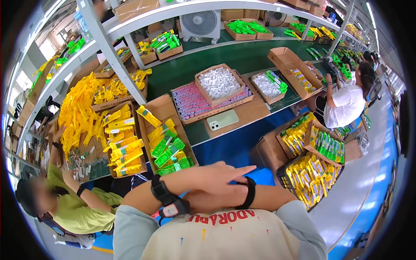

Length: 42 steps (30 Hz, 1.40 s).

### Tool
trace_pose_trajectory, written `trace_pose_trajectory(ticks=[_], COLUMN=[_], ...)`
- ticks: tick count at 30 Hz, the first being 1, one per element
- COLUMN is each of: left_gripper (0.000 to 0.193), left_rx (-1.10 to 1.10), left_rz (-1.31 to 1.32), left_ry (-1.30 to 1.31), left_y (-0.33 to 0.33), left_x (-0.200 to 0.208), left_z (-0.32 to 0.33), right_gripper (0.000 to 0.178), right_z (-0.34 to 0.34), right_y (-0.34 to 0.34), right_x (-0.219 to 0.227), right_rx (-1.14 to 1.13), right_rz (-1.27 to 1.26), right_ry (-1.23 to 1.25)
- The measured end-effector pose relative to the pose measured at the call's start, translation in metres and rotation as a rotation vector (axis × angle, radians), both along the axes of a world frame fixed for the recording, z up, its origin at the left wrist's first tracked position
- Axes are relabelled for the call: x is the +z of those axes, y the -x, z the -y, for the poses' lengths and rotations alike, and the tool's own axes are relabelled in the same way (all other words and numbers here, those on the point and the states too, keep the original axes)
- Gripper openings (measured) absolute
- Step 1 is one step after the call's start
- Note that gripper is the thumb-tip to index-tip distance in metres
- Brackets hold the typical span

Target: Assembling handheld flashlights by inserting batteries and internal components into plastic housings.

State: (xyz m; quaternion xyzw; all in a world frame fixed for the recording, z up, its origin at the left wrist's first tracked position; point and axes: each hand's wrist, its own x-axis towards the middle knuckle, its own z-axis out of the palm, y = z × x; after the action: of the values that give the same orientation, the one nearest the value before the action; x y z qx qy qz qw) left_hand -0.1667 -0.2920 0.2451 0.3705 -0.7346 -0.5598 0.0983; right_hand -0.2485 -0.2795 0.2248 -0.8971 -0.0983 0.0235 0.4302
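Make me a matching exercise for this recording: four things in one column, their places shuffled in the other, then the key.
Things:
1. Pale green, rectangular smartphone
2. Open cardboard box of small white parts
3. Grey, box-shaped fan
4. Person's bare left hand

Places:
A. At the far side of the long green worktop
B. Across the right hand
C. On flat brown cardboard
D. On the cardboard tray of purplish round pieces

Pairs: 1-C, 2-D, 3-A, 4-B
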Motion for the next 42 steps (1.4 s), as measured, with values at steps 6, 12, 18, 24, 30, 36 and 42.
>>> trace_pose_trajectory(ticks=[6,12,18,24,30,36,42], left_gripper=[0.067,0.084,0.088,0.068,0.043,0.030,0.035], left_rx=[0.015,0.345,0.484,0.839,0.644,0.858,0.896], left_rz=[-0.577,-0.718,-0.795,-1.002,-0.800,-0.698,-0.606], left_ry=[-0.552,-0.332,-0.318,-0.234,-0.481,-0.663,-0.626], left_y=[-0.009,0.013,0.019,0.050,0.049,0.053,0.077], left_x=[-0.021,-0.089,-0.085,-0.108,-0.083,-0.070,-0.071], left_z=[0.015,0.011,0.001,-0.012,-0.019,-0.012,-0.004], right_gripper=[0.026,0.015,0.016,0.013,0.012,0.017,0.022], right_z=[0.039,0.121,0.166,0.177,0.185,0.178,0.190], right_y=[0.000,0.000,0.002,0.002,0.001,0.004,0.014], right_x=[0.053,0.039,0.003,-0.012,-0.021,-0.025,-0.039], right_rx=[0.258,0.064,-0.489,-0.727,-0.888,-1.354,-1.434], right_rz=[-0.198,0.378,0.642,0.685,0.728,0.657,0.516], right_ry=[-0.872,-2.389,-2.304,-2.207,-2.188,-1.102,-0.065])
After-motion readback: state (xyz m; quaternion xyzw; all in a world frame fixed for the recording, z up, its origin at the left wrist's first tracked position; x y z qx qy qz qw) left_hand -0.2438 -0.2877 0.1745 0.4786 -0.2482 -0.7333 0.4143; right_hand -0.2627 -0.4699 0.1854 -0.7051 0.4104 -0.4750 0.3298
